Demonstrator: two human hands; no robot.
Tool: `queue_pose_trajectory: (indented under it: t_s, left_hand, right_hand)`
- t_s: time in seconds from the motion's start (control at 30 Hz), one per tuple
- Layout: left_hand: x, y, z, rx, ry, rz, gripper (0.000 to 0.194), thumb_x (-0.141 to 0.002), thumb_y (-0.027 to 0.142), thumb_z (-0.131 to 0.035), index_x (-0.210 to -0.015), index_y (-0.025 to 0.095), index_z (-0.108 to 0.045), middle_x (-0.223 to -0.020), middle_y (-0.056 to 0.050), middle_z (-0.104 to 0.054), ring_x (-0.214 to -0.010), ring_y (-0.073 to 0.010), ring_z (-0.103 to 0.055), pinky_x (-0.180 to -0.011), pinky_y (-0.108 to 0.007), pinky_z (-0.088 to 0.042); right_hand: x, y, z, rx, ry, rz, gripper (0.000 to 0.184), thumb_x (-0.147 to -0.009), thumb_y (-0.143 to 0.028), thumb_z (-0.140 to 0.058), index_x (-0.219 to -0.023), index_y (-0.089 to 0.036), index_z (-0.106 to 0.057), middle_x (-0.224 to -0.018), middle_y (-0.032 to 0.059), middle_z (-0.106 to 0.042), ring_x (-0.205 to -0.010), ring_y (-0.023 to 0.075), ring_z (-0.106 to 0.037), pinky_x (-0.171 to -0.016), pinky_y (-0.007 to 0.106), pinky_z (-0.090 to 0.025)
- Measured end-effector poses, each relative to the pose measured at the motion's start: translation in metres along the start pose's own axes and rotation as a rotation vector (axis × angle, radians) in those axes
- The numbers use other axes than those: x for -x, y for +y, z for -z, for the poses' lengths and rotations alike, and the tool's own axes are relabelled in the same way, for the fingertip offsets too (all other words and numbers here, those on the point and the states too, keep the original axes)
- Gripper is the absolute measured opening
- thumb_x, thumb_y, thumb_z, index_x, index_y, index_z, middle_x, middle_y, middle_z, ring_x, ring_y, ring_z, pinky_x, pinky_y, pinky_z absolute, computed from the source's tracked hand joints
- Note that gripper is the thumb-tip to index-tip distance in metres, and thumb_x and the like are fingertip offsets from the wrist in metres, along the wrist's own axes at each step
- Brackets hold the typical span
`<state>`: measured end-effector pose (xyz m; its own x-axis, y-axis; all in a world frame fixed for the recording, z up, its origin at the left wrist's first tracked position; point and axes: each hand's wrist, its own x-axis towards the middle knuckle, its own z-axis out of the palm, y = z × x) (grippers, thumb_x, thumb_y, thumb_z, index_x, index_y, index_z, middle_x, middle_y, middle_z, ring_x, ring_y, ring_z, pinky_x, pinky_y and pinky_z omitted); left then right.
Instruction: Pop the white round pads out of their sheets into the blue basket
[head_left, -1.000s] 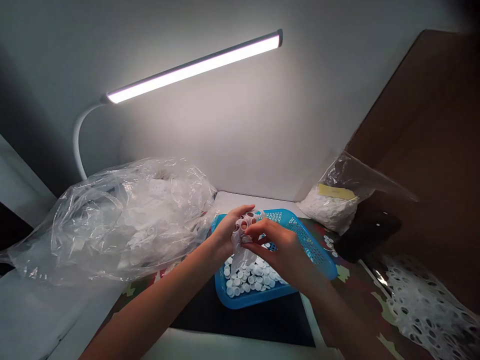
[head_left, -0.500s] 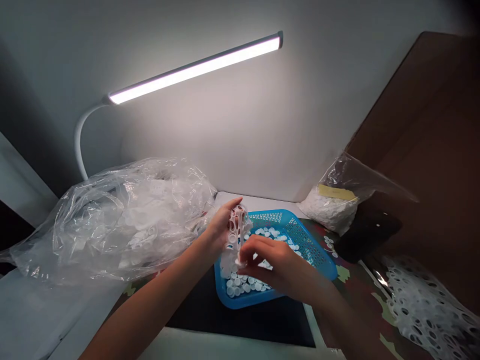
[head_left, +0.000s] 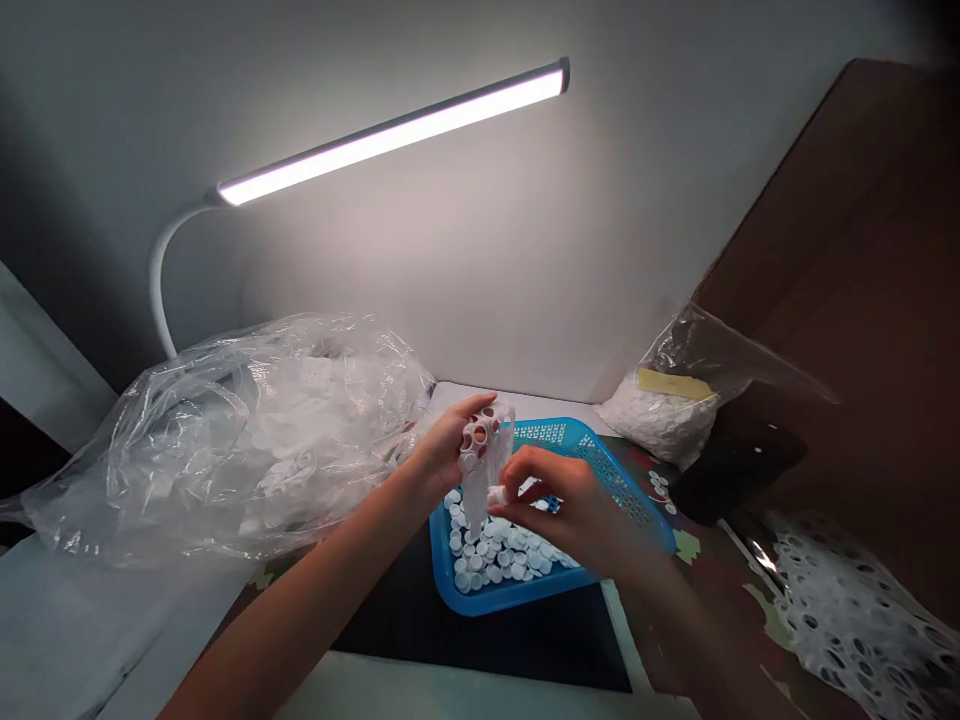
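Over a blue plastic basket (head_left: pixel 480 603), my left hand (head_left: pixel 448 440) is closed on a white perforated sheet (head_left: pixel 480 437) with round holes, its lower part hanging down. My right hand (head_left: pixel 559 500) pinches a small white round piece (head_left: pixel 497 495) right beside the sheet. Whether that piece is still joined to the sheet I cannot tell. Inside the basket lie many loose white round discs (head_left: pixel 491 555), partly hidden by my right hand and the hanging sheet.
A large clear bag (head_left: pixel 247 440) of white pieces fills the left side, below a lit lamp (head_left: pixel 397 135). At the back right stands a clear bag (head_left: pixel 660 415) with a yellow label. White perforated sheets (head_left: pixel 862 615) lie at the right, near a black object (head_left: pixel 739 460).
Both hands have shifted slightly right. The sheet has turned in my left hand, showing its holes more face on. My right hand has moved a little up and right.
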<state>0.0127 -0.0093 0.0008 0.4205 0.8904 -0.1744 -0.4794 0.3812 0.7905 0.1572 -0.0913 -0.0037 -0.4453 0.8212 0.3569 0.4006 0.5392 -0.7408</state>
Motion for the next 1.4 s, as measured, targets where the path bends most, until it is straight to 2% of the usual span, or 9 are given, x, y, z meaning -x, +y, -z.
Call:
queue_pose_trajectory:
  t_s: [0.13,0.3,0.53,0.7,0.87,1.0,1.17,1.23,1.4]
  left_hand:
    - [0.001,-0.011,-0.006,0.043,0.091,0.122,0.028,-0.07,0.028,-0.067,-0.057,0.017,-0.045,-0.043,0.005,-0.044,-0.033,-0.0047,-0.036,-0.036,-0.019,-0.028]
    - [0.0,-0.021,-0.008,0.097,0.151,0.168,0.029,-0.075,0.027,-0.062,-0.057,0.018,-0.041,-0.043,0.005,-0.04,-0.035,-0.0057,-0.036,-0.037,-0.019,-0.029]
    - [0.002,-0.025,-0.009,0.119,0.199,0.14,0.029,-0.076,0.026,-0.062,-0.058,0.018,-0.041,-0.043,0.005,-0.039,-0.035,-0.0059,-0.036,-0.037,-0.02,-0.028]
    - [-0.001,-0.026,-0.007,0.125,0.252,0.113,0.028,-0.078,0.025,-0.058,-0.058,0.019,-0.039,-0.044,0.006,-0.037,-0.034,-0.0052,-0.034,-0.038,-0.02,-0.028]
    - [-0.002,-0.028,-0.005,0.113,0.3,0.038,0.026,-0.078,0.026,-0.059,-0.062,0.018,-0.04,-0.047,0.008,-0.037,-0.035,-0.0044,-0.034,-0.039,-0.019,-0.028]
    - [0.001,-0.031,-0.006,0.092,0.313,-0.021,0.026,-0.075,0.028,-0.063,-0.064,0.019,-0.041,-0.048,0.008,-0.036,-0.036,-0.0049,-0.034,-0.039,-0.019,-0.027]
    - [0.002,-0.033,-0.008,0.082,0.29,-0.001,0.028,-0.073,0.026,-0.063,-0.061,0.019,-0.039,-0.046,0.008,-0.036,-0.034,-0.0053,-0.032,-0.037,-0.021,-0.024]
    - [0.002,-0.034,-0.008,0.08,0.298,0.026,0.028,-0.072,0.027,-0.063,-0.06,0.02,-0.038,-0.045,0.008,-0.036,-0.034,-0.0055,-0.031,-0.037,-0.021,-0.023]
    - [0.003,-0.032,-0.009,0.064,0.316,0.012,0.029,-0.069,0.03,-0.065,-0.061,0.019,-0.04,-0.046,0.007,-0.039,-0.035,-0.006,-0.034,-0.036,-0.021,-0.022]
  right_hand:
    - [-0.002,0.008,-0.004,0.036,0.05,0.008,0.011,-0.085,-0.027,-0.061,-0.084,-0.02,-0.052,-0.08,-0.0018,-0.055,-0.07,0.0093,-0.058,-0.068,0.025,-0.058]
    - [-0.003,0.011,-0.009,0.101,0.095,0.016,0.009,-0.087,-0.025,-0.059,-0.086,-0.02,-0.051,-0.082,-0.0007,-0.057,-0.073,0.0113,-0.058,-0.07,0.028,-0.056]
    - [-0.004,0.013,-0.012,0.096,0.101,0.015,0.022,-0.086,-0.019,-0.058,-0.104,-0.024,-0.048,-0.088,-0.001,-0.06,-0.079,0.0125,-0.06,-0.069,0.027,-0.055]
    - [-0.006,0.012,-0.013,0.172,0.118,0.061,0.01,-0.087,-0.018,-0.058,-0.096,-0.021,-0.056,-0.092,0.0011,-0.062,-0.081,0.0132,-0.061,-0.072,0.027,-0.054]
    - [-0.007,0.017,-0.019,0.199,0.179,0.136,0.012,-0.088,-0.02,-0.056,-0.1,-0.022,-0.06,-0.094,0.0021,-0.065,-0.083,0.0139,-0.062,-0.076,0.03,-0.054]
    - [-0.006,0.02,-0.021,0.168,0.148,0.144,0.018,-0.089,-0.016,-0.054,-0.105,-0.024,-0.06,-0.096,0.0013,-0.064,-0.085,0.0131,-0.06,-0.073,0.027,-0.052]
    - [-0.004,0.016,-0.016,0.142,0.045,0.045,0.01,-0.089,-0.016,-0.054,-0.096,-0.022,-0.058,-0.093,0.0007,-0.061,-0.08,0.0121,-0.059,-0.066,0.023,-0.05]
    - [-0.003,0.014,-0.015,0.17,0.001,0.037,0.009,-0.09,-0.015,-0.052,-0.096,-0.021,-0.057,-0.096,0.0017,-0.061,-0.082,0.0127,-0.059,-0.07,0.024,-0.05]
    - [-0.002,0.011,-0.016,0.24,-0.03,0.086,0.021,-0.094,-0.016,-0.044,-0.113,-0.021,-0.052,-0.109,0.0048,-0.061,-0.096,0.0153,-0.058,-0.083,0.029,-0.049]
